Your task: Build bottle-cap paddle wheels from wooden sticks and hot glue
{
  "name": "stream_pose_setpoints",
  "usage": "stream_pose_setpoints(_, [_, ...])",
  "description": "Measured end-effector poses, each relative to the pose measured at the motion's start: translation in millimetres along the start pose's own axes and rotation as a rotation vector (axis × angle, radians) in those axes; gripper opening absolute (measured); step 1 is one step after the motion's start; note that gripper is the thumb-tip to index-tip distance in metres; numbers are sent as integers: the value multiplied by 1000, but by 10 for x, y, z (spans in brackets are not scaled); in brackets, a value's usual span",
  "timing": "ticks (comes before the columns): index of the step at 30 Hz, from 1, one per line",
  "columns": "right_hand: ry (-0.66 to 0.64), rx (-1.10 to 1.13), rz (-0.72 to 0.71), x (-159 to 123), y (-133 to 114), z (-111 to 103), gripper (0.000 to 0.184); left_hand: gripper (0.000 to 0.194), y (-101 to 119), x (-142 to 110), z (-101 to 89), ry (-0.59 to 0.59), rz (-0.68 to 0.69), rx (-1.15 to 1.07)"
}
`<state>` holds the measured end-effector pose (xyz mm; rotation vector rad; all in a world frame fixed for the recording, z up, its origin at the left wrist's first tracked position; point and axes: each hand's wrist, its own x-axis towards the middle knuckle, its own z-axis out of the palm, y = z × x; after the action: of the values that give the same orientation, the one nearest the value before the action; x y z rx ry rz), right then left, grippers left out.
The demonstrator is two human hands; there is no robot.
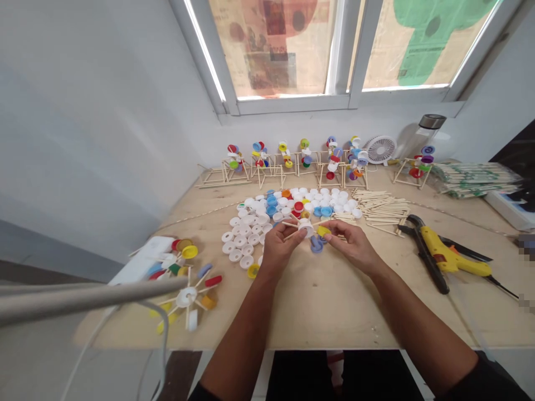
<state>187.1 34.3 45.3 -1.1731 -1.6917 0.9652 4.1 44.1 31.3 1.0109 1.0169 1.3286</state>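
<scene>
Over the middle of the wooden table [317, 312], my left hand [281, 245] grips a small wheel [305, 227] made of a white bottle cap with wooden sticks poking out around it. A red cap [298, 207] shows just behind the wheel, and I cannot tell whether it is fixed to a stick. My right hand [350, 244] pinches a yellow bottle cap [322, 230] close to the wheel's right side. Blue caps [316, 245] show under the hands. Many loose white caps [246, 239] lie beyond and left of my left hand.
At left lie finished-looking cap wheels [186, 297] beside a white box [142, 259]. A yellow glue gun [451, 253] rests on the right. Wooden sticks [382, 206] are piled behind it. Stick stands with cap wheels [288, 161] line the wall, near a small fan [381, 150]. A blurred pale bar [92, 298] crosses the left foreground.
</scene>
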Motion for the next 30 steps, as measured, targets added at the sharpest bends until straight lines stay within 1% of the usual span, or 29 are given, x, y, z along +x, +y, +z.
stream_pose_setpoints(4, [-1, -6, -2, 1, 31, 9, 29, 40, 15, -15, 15, -4, -14, -22])
stream_pose_setpoints(7, [-3, 82, 8, -5, 36, 3, 33, 38, 32, -40, 25, 7, 2, -33])
stream_pose_setpoints(10, [48, 187, 48, -18, 21, -27, 37, 33, 4, -32, 0, 2, 19, -40])
stream_pose_setpoints(12, [84, 217, 67, -26, 7, -51, 37, 30, -30, -11, -31, -9, 8, -46])
stream_pose_setpoints(15, [90, 259, 80, -32, -5, -73, 36, 29, -56, 8, -61, -48, -13, -30])
stream_pose_setpoints(20, [37, 284, 89, -36, 5, -61, 36, 27, 0, -21, -34, -91, -40, 30])
stream_pose_setpoints(23, [-22, 288, 93, -43, -5, -49, 35, 26, 38, -44, -9, -137, -53, 45])
stream_pose_setpoints(26, [-108, 272, 88, -44, -24, -40, 29, 25, 54, -62, 1, -200, -49, 103])
stream_pose_setpoints(28, [-161, 259, 90, -42, -26, -33, 28, 27, 52, -69, 0, -243, -38, 150])
stream_pose_setpoints(30, [-181, 242, 112, -40, -18, -23, 31, 32, 42, -71, -2, -271, -30, 172])
